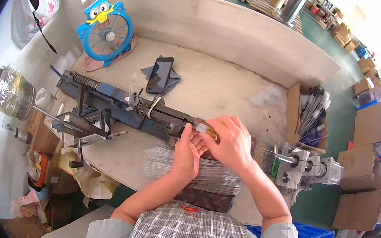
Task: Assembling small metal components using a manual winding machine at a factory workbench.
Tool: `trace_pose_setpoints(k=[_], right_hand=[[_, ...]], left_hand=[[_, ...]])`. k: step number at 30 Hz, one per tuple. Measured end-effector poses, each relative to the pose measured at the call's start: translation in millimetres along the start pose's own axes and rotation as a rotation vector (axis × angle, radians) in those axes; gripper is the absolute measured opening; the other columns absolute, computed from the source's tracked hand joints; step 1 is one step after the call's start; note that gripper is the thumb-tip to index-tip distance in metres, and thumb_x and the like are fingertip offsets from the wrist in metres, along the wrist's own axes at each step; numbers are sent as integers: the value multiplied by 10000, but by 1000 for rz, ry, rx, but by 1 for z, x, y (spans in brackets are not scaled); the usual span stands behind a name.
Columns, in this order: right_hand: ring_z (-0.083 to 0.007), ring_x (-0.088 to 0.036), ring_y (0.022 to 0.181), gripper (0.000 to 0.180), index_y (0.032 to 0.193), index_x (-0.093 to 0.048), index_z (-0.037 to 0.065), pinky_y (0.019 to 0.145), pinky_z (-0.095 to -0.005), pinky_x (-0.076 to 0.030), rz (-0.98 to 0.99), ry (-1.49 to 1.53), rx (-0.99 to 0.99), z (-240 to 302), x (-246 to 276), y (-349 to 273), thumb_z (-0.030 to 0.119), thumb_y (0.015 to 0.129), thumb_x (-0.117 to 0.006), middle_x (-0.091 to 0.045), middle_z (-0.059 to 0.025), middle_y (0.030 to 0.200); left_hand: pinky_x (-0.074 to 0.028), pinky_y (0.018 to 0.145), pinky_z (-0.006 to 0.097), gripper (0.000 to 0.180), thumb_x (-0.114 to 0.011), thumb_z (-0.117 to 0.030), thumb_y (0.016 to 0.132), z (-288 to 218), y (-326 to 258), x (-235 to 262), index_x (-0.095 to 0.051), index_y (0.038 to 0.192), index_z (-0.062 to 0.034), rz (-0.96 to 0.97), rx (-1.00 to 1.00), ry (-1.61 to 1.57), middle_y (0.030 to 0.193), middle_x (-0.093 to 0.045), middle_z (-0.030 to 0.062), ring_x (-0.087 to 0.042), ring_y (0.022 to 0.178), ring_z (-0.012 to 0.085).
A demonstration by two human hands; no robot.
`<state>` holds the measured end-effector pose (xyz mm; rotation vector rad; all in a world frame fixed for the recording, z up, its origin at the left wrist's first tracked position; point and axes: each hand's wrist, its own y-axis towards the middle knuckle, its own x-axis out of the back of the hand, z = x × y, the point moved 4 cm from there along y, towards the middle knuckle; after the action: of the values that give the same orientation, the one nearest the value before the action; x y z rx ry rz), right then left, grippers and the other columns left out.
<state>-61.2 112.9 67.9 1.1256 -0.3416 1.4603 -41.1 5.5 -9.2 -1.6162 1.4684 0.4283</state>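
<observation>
Both hands [187, 155] [231, 141] curl close together, right arched, beside the dark machine [146, 124].

Fisheye view looked down from head, faced twelve o'clock across surface [223, 87]; hands [233, 144] near, floor [346, 84] farther at two o'clock.

Bench [214, 81]: mtl jig [113, 110], gry cloth [173, 81] under phone [159, 75], pink cloth [92, 64] under blue fan [110, 36].

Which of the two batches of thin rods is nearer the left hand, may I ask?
The batch lying flat, just beside the left hand; the other batch stands in the cardboard box farther right.
</observation>
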Motion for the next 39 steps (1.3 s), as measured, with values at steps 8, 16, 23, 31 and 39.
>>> trace_pose_setpoints(k=[8,16,23,31,39], right_hand=[[-217,-546,964,257,937,-679,123,757,-368,-463,-216,-85,172,-3,-1,-9,201,693,-700,-617,-11,925],[-222,-555,972,208,898,-705,158,761,-373,-471,-189,-66,216,-14,6,-15,182,691,-709,-625,-1,944],[-230,-564,963,240,920,-702,146,779,-373,-484,-141,-31,197,-8,7,-13,177,682,-716,-630,-17,950],[-225,-578,942,292,968,-685,133,767,-360,-489,-95,-18,198,-9,7,-11,171,681,-723,-634,-21,949],[-212,-591,893,295,946,-686,119,718,-351,-481,-224,-59,135,-5,3,-16,163,660,-742,-634,-9,928]], left_hand=[[-460,871,326,259,-467,-259,961,2,2,-3,-543,1057,-31,6,-45,44,1023,-621,76,-595,983,175],[-498,835,319,129,-544,-123,913,0,4,-1,-568,1001,-33,-12,-111,54,985,-635,73,-626,901,157],[-497,816,314,83,-573,-99,893,2,3,-1,-577,955,-44,11,-144,101,946,-646,65,-634,860,147],[-504,796,310,97,-560,-109,897,4,1,-2,-582,951,-32,27,-119,-75,917,-651,71,-645,830,161],[-494,820,325,127,-532,-131,902,4,1,1,-560,972,-29,-13,-73,-53,942,-635,66,-622,883,167]])
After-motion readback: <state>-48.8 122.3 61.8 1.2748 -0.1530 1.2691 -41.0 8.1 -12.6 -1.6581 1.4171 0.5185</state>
